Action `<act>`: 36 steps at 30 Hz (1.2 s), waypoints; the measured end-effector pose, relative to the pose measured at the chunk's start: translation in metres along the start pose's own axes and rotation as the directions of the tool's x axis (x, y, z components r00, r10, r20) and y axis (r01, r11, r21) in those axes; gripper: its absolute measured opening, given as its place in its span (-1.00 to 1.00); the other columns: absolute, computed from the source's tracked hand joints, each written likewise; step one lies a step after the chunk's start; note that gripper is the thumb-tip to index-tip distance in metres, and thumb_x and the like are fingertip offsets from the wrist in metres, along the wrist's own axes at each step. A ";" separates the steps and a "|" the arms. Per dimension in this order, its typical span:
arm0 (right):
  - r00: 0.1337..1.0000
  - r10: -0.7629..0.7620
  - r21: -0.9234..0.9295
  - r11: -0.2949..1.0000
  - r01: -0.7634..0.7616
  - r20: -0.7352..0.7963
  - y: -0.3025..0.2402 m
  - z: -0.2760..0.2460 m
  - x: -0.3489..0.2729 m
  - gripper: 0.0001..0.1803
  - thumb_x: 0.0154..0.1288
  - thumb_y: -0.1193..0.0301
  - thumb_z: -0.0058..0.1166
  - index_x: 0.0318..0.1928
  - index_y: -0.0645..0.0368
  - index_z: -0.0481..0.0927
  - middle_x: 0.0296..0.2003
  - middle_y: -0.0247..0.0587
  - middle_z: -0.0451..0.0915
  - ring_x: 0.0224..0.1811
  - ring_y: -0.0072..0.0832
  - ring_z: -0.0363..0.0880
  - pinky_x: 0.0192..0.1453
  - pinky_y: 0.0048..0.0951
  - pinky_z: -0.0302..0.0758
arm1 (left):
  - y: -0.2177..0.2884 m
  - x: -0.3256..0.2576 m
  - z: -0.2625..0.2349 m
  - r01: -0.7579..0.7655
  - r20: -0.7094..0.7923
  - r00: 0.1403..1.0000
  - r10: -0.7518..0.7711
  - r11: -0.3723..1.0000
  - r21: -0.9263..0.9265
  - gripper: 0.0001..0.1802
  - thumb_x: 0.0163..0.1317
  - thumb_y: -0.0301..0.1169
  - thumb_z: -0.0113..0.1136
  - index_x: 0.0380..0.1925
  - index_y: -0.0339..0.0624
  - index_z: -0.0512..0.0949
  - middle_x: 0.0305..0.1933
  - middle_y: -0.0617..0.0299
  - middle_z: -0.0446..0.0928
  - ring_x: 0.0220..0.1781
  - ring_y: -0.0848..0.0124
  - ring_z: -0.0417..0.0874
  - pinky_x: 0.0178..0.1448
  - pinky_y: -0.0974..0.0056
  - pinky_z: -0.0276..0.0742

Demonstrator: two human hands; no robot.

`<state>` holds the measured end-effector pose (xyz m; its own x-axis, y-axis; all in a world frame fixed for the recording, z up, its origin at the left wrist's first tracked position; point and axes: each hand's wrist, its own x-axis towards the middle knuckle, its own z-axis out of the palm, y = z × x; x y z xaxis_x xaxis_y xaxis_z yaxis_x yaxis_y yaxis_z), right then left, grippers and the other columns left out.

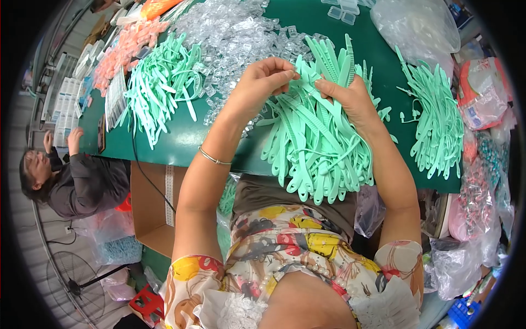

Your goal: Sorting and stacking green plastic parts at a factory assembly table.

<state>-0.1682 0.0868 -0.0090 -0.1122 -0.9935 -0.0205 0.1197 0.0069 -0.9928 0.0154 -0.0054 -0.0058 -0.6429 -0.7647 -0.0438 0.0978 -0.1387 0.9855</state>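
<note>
A thick heap of mint-green toothed plastic straps point(312, 142) lies at the near edge of the table, some ends hanging over my lap. My right hand point(353, 101) is closed on a mint-green plastic strap, its thumb pressed against it above the heap. My left hand point(266, 78) is pinched at the heap's upper left, close to the strap's end. Whatever sits between its fingertips is too small to make out. Just beyond my left hand spreads a large pile of small clear plastic pieces point(233, 41).
More mint-green straps form a left pile point(161, 82) and a right pile point(435, 120) on the green table point(252, 152). Peach-coloured pieces point(129, 46) lie at the far left. A clear bag point(419, 24) rests at the back right. At left, a co-worker point(82, 181) sits beside a cardboard box point(150, 203).
</note>
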 end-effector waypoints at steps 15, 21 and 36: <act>0.999 0.019 0.028 0.999 -0.020 0.037 -0.001 -0.001 0.001 -0.75 0.06 0.30 0.23 -0.37 0.22 0.54 -0.51 -0.38 0.50 -0.44 -0.65 0.42 -0.31 -0.58 0.34 | -0.011 -0.001 0.028 -0.433 -0.028 0.724 0.689 0.486 0.759 -0.81 -0.02 -0.63 0.26 -0.35 -0.24 0.53 -0.40 0.29 0.56 -0.49 0.59 0.54 -0.45 0.51 0.43; 0.998 0.021 0.044 0.999 -0.023 0.051 -0.002 0.000 0.000 -0.76 0.07 0.30 0.22 -0.38 0.21 0.55 -0.51 -0.38 0.50 -0.44 -0.65 0.42 -0.30 -0.58 0.34 | -0.014 -0.003 0.033 -0.495 0.059 0.690 0.722 0.411 0.766 -0.80 -0.04 -0.62 0.25 -0.36 -0.23 0.51 -0.36 0.22 0.55 -0.47 0.45 0.59 -0.47 0.41 0.48; 0.993 -0.116 -0.032 0.993 0.115 -0.011 0.012 0.006 0.003 -0.70 0.07 0.43 0.24 -0.16 0.26 0.57 -0.31 -0.32 0.58 -0.27 -0.61 0.51 -0.11 -0.57 0.43 | 0.009 0.004 0.020 -0.188 0.011 0.965 0.262 0.665 0.723 -0.70 0.10 -0.26 0.18 -0.55 -0.33 0.57 -0.65 0.19 0.50 -0.61 0.48 0.46 -0.51 0.32 0.35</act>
<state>-0.1615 0.0831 -0.0202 -0.1362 -0.9863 0.0931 0.0744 -0.1039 -0.9918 -0.0018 0.0029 0.0065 -0.6030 -0.7675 0.2175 -0.3630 0.5068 0.7819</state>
